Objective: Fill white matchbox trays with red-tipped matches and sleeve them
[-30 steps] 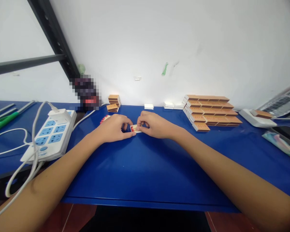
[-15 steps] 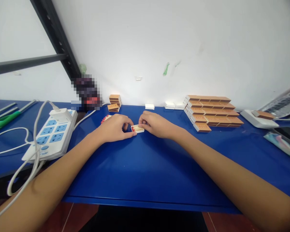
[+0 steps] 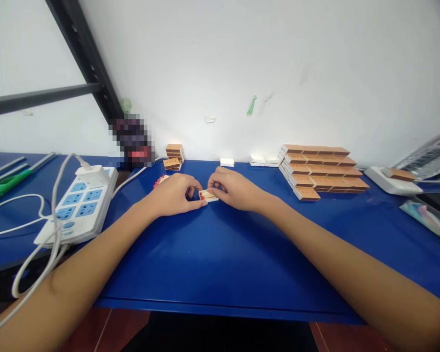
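A small white matchbox tray (image 3: 213, 199) with red-tipped matches (image 3: 207, 194) lying in it rests on the blue table (image 3: 205, 264). My left hand (image 3: 176, 194) grips the tray's left end between thumb and fingers. From the right, my right hand (image 3: 234, 189) has its fingertips pinched together over the matches at the tray's right part; whether a match is between them is too small to tell. More red-tipped matches (image 3: 161, 181) lie behind my left hand, partly hidden by it.
Brown matchboxes (image 3: 326, 168) are stacked in stepped rows at the back right, with a smaller stack (image 3: 174, 150) back left. White trays (image 3: 227, 162) stand along the wall. A power strip (image 3: 78, 205) with cables lies left, a phone (image 3: 438, 205) far right.
My right hand's fingertips have shifted slightly left over the tray. My left hand and the tray look unmoved.
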The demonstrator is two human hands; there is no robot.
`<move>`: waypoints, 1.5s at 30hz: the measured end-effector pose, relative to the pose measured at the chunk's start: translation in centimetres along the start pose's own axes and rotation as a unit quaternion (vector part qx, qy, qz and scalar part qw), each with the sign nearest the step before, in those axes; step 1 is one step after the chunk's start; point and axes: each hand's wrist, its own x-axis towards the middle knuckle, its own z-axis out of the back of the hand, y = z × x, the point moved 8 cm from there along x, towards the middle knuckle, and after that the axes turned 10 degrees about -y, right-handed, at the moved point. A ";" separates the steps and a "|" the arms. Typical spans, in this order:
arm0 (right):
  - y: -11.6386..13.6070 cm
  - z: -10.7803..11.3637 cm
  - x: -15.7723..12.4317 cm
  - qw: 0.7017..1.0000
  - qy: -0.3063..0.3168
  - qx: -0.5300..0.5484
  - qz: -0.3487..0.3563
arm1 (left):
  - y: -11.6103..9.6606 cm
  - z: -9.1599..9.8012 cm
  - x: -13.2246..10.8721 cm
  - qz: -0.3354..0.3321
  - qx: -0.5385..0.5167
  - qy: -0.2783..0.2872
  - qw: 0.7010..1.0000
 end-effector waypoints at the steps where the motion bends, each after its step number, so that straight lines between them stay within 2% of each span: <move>1: 0.1 0.2 0.0 1.000 -0.010 0.005 0.005 | 0.1 0.1 0.0 -0.001 -0.002 -0.002 1.000; 5: 0.7 2.2 0.2 0.994 -0.105 0.021 0.021 | 1.0 1.9 0.3 0.003 0.012 -0.042 0.999; 8: 1.4 2.7 0.2 0.987 -0.159 0.032 0.018 | 2.5 4.3 0.5 0.031 0.050 -0.113 0.992; 10: 2.4 1.3 0.4 0.990 -0.130 0.038 0.025 | 3.5 5.5 0.5 0.051 0.080 -0.149 0.984; 13: 4.7 -2.4 0.6 0.997 -0.032 0.027 0.062 | 4.7 6.3 0.4 0.079 0.104 -0.170 0.977; 16: 6.0 -4.6 1.0 0.997 0.013 0.009 0.071 | 5.2 6.2 0.3 0.092 0.109 -0.172 0.975; 19: 5.6 -5.1 1.1 0.999 0.032 0.015 0.040 | 5.0 5.9 0.2 0.094 0.116 -0.167 0.974; 27: 2.9 -3.0 -0.6 0.998 0.069 -0.007 -0.008 | 3.9 4.7 0.3 0.064 0.105 -0.139 0.983; 32: 1.7 -1.5 -0.8 0.999 0.042 0.001 -0.019 | 4.1 4.1 0.4 0.051 0.107 -0.124 0.985; 38: 0.4 -0.4 -0.4 0.998 0.047 -0.025 -0.042 | 3.7 3.3 0.5 0.039 0.099 -0.086 0.991; 45: 0.3 -0.6 -0.6 0.998 0.056 -0.011 -0.040 | 3.5 3.0 0.6 0.036 0.094 -0.079 0.992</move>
